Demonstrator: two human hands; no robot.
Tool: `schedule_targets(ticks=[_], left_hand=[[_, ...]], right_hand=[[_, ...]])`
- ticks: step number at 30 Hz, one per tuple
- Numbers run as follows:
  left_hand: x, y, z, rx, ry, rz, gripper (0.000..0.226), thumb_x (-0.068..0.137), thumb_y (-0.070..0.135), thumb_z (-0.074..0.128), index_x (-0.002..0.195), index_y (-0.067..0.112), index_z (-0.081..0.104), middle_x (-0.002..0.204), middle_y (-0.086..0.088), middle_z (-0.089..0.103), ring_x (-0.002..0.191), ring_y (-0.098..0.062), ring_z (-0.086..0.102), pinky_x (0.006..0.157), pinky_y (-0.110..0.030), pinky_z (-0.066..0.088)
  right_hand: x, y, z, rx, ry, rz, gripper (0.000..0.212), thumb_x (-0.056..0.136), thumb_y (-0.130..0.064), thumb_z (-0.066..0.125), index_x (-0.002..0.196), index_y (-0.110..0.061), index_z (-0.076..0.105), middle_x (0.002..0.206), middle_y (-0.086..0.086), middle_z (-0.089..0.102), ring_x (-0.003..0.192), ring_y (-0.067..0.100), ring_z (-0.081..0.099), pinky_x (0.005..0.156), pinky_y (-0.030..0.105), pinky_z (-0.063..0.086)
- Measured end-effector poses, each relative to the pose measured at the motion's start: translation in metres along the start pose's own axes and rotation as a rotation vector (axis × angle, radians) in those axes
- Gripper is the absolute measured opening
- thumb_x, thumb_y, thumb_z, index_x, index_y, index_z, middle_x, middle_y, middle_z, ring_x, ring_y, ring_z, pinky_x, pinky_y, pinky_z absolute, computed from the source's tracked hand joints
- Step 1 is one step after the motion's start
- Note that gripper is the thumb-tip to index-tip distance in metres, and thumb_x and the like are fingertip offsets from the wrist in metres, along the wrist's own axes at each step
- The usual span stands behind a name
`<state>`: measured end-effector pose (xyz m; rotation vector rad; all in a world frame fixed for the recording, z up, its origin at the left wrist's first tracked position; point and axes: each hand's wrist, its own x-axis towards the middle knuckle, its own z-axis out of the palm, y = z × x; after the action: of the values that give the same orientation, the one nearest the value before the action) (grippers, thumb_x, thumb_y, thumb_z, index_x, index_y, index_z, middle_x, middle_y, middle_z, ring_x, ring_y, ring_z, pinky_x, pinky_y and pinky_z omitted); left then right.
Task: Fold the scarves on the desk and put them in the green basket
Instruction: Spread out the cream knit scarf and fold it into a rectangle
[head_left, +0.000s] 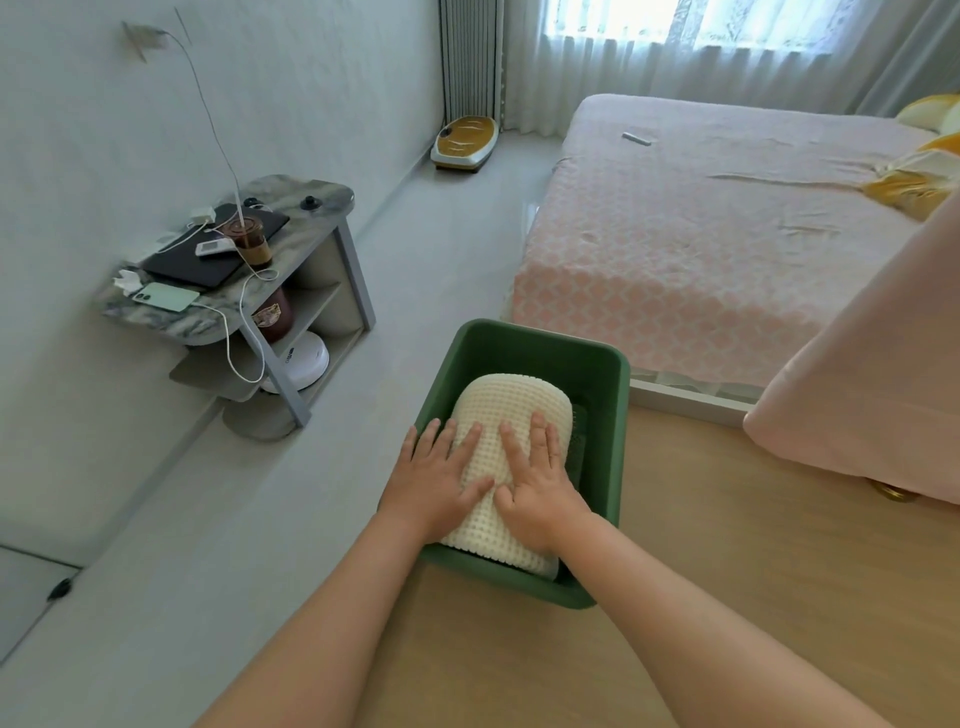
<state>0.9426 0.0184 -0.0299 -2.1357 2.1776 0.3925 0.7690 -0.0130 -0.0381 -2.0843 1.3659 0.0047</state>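
Observation:
A folded cream scarf (511, 405) with a knobbly weave lies inside the green basket (597, 364), which stands at the left edge of the wooden desk (727, 545). My left hand (436, 475) and my right hand (537, 475) press flat on top of the scarf, side by side, fingers straight and spread. A darker folded cloth (577, 441) shows in the basket to the right of the cream scarf. A pink cloth (872, 384) hangs over the desk's far right corner.
A bed with a pink cover (717, 234) stands beyond the desk. To the left, a grey side table (311, 208) carries a laptop, a phone, a cup and cables. A white and gold device (465, 143) sits on the floor by the radiator.

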Motion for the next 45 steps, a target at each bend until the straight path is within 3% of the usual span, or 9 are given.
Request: schedule_targets(ticks=[6, 10, 14, 19, 21, 27, 31, 38, 45], left_hand=[[-0.004, -0.003, 0.01, 0.011, 0.054, 0.037, 0.08, 0.083, 0.069, -0.007, 0.154, 0.033, -0.015, 0.164, 0.0, -0.01, 0.15, -0.017, -0.015, 0.12, -0.039, -0.014], [-0.001, 0.006, 0.011, -0.235, -0.055, 0.073, 0.069, 0.097, 0.061, 0.018, 0.151, 0.039, -0.018, 0.16, 0.008, -0.024, 0.148, -0.009, -0.02, 0.122, -0.035, -0.005], [0.003, 0.023, 0.01, -0.338, -0.191, 0.119, 0.071, 0.097, 0.062, 0.033, 0.151, 0.048, -0.011, 0.158, 0.016, -0.026, 0.146, -0.009, -0.023, 0.122, -0.044, -0.001], [0.018, 0.034, -0.002, -0.635, 0.003, 0.095, 0.057, 0.095, 0.031, 0.046, 0.146, 0.042, 0.024, 0.154, 0.01, 0.017, 0.144, -0.018, 0.011, 0.12, -0.048, 0.019], [0.026, 0.033, -0.006, -0.609, 0.114, 0.037, 0.064, 0.09, 0.03, 0.053, 0.145, 0.039, 0.022, 0.152, 0.009, 0.015, 0.143, -0.02, 0.014, 0.116, -0.047, 0.027], [0.043, 0.036, 0.003, -0.801, -0.285, -0.036, 0.093, 0.084, 0.058, 0.055, 0.147, 0.054, -0.013, 0.159, 0.017, -0.023, 0.149, -0.015, -0.011, 0.12, -0.054, 0.007], [0.042, 0.039, 0.015, -0.905, -0.362, 0.005, 0.083, 0.086, 0.041, 0.046, 0.143, 0.061, -0.012, 0.158, 0.022, -0.022, 0.149, -0.012, -0.013, 0.12, -0.055, 0.002], [0.028, 0.041, 0.006, -0.644, -0.171, 0.092, 0.091, 0.084, 0.058, 0.053, 0.149, 0.05, -0.009, 0.157, 0.024, -0.019, 0.148, -0.014, -0.016, 0.12, -0.054, 0.006], [0.023, 0.035, -0.001, -0.445, -0.246, 0.134, 0.107, 0.077, 0.057, 0.064, 0.151, 0.045, -0.012, 0.16, 0.016, -0.02, 0.149, -0.018, -0.013, 0.12, -0.049, 0.014]], right_hand=[[0.002, -0.005, -0.002, -0.289, 0.115, 0.064, 0.078, 0.096, -0.05, 0.026, 0.153, -0.027, -0.021, 0.155, 0.01, -0.04, 0.145, 0.029, -0.033, 0.121, 0.052, -0.007], [-0.002, -0.006, -0.013, -0.377, 0.189, -0.069, 0.081, 0.093, -0.048, 0.032, 0.155, -0.025, -0.016, 0.155, 0.007, -0.039, 0.144, 0.026, -0.035, 0.121, 0.053, -0.006], [-0.009, 0.019, -0.014, -0.39, 0.092, 0.064, 0.084, 0.091, -0.051, 0.03, 0.153, -0.029, -0.023, 0.157, 0.008, -0.036, 0.148, 0.028, -0.027, 0.122, 0.048, -0.008], [-0.004, 0.02, -0.028, -0.49, 0.095, 0.141, 0.08, 0.091, -0.049, 0.028, 0.158, -0.018, -0.003, 0.162, 0.017, -0.017, 0.15, 0.034, -0.015, 0.119, 0.054, -0.015], [0.002, 0.015, -0.04, -0.44, 0.225, 0.088, 0.071, 0.09, -0.043, 0.034, 0.154, -0.016, 0.016, 0.164, 0.017, -0.005, 0.151, 0.033, -0.007, 0.121, 0.053, -0.009], [0.01, 0.033, -0.038, -0.408, 0.14, 0.044, 0.071, 0.096, -0.06, 0.019, 0.154, -0.038, -0.015, 0.162, 0.011, -0.022, 0.15, 0.028, -0.019, 0.122, 0.049, -0.009], [0.01, 0.047, -0.031, -0.437, 0.101, 0.129, 0.077, 0.093, -0.06, 0.018, 0.154, -0.032, -0.018, 0.159, 0.013, -0.029, 0.148, 0.031, -0.025, 0.12, 0.05, -0.014], [-0.003, 0.037, -0.028, -0.365, 0.19, 0.04, 0.081, 0.092, -0.05, 0.027, 0.155, -0.027, -0.019, 0.156, 0.008, -0.038, 0.143, 0.027, -0.035, 0.121, 0.045, -0.013], [-0.018, 0.042, -0.026, -0.345, 0.131, 0.055, 0.076, 0.097, -0.057, 0.022, 0.151, -0.034, -0.026, 0.155, 0.003, -0.04, 0.143, 0.025, -0.036, 0.122, 0.049, -0.008]])
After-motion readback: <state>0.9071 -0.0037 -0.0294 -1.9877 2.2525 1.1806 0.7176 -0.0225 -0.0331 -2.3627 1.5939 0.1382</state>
